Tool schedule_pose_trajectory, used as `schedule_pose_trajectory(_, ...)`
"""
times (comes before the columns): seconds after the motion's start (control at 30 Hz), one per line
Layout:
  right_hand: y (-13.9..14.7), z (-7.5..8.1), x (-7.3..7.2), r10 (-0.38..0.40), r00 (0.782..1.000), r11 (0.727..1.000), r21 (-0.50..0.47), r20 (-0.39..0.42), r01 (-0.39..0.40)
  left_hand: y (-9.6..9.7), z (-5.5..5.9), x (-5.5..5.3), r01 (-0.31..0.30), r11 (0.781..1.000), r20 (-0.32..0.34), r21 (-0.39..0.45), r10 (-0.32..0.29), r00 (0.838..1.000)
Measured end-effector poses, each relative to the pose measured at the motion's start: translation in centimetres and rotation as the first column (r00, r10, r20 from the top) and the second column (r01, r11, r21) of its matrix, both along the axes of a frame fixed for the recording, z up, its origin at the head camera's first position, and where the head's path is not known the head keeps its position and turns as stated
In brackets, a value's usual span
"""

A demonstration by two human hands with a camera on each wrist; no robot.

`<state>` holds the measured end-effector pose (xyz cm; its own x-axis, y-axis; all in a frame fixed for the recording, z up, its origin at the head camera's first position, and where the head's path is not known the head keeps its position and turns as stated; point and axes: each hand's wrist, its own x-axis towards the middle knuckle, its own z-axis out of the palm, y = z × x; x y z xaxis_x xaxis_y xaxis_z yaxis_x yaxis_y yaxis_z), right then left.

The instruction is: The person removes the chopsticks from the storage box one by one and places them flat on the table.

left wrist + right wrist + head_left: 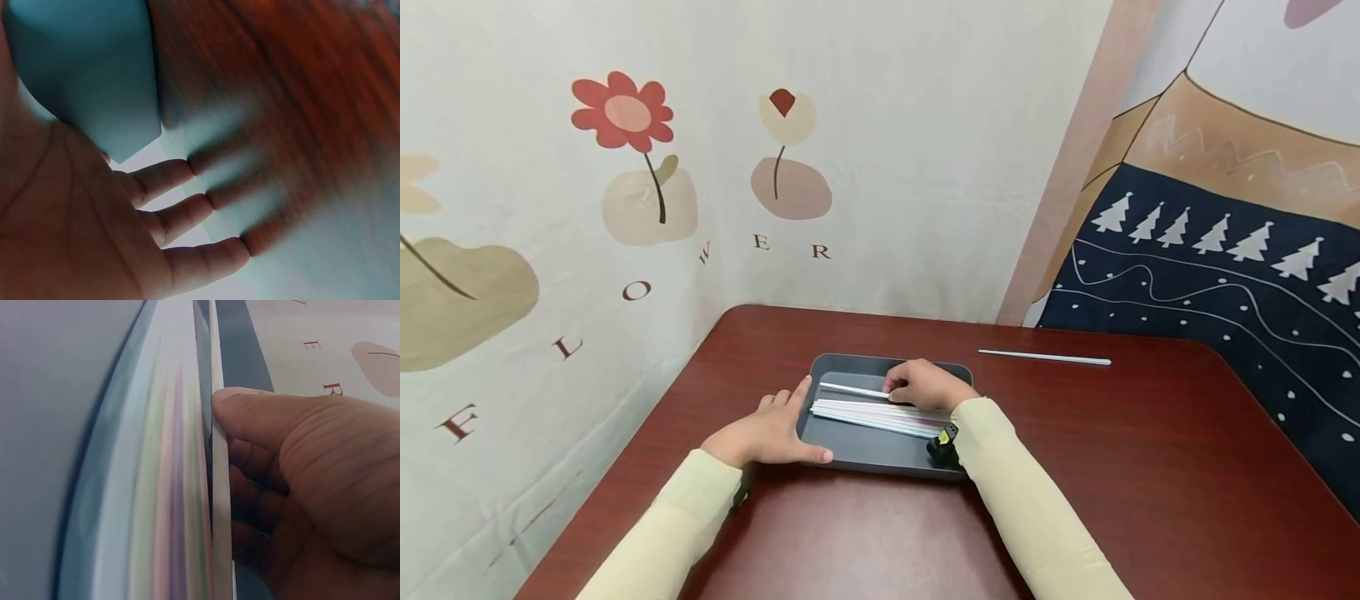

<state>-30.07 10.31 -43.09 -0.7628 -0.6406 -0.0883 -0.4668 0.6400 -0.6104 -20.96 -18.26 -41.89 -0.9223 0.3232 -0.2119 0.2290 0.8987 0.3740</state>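
Note:
A grey rectangular tray [880,468] lies on the table with a row of pale, thin chopsticks [872,417] in it. Above that row my right hand [928,385] pinches a single chopstick [220,487] between thumb and curled fingers, inside the tray near its far wall. In the right wrist view the row beside it shows faint green, pink and purple tints. My left hand [767,429] spreads over the tray's left side, thumb at the near rim and index finger at the far left corner. In the left wrist view its other straight fingers [209,259] reach down to the tabletop.
Beyond the tray to the right, another chopstick [1045,357] lies alone on the red-brown table [1150,467]. A cloth printed with flowers [887,167] hangs behind and to the left, and a dark blue tree-patterned cloth [1210,292] hangs at the right.

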Motion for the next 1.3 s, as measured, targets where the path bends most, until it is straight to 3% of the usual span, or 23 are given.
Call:
schedule_pose_trajectory(0.33,0.3,0.3,0.0,-0.002,0.999,0.999,-0.051,0.043,0.004,0.1,0.0,-0.1,0.01,1.0,-0.011,-0.009,-0.011,1.0)
schedule_pose_trajectory(0.6,-0.1,2.1,-0.4,0.042,0.998,0.992,-0.124,0.036,-0.038,-0.3,0.4,-0.4,0.003,1.0,-0.026,-0.008,-0.004,1.0)
schedule_pose_trajectory(0.9,0.7,3.6,-0.1,0.025,0.999,0.989,-0.145,0.049,-0.017,-0.3,0.2,-0.1,0.011,1.0,-0.01,-0.003,-0.011,1.0)
schedule_pose_trajectory(1.07,1.6,4.8,0.2,0.013,1.0,0.988,-0.157,0.01,-0.011,-0.1,0.2,-0.1,0.007,1.0,0.002,0.002,-0.007,1.0)
schedule_pose_trajectory(1.3,3.7,5.9,0.4,0.004,0.998,0.996,-0.091,-0.055,-0.009,-0.1,-0.1,-0.1,0.005,1.0,0.006,-0.01,-0.005,1.0)
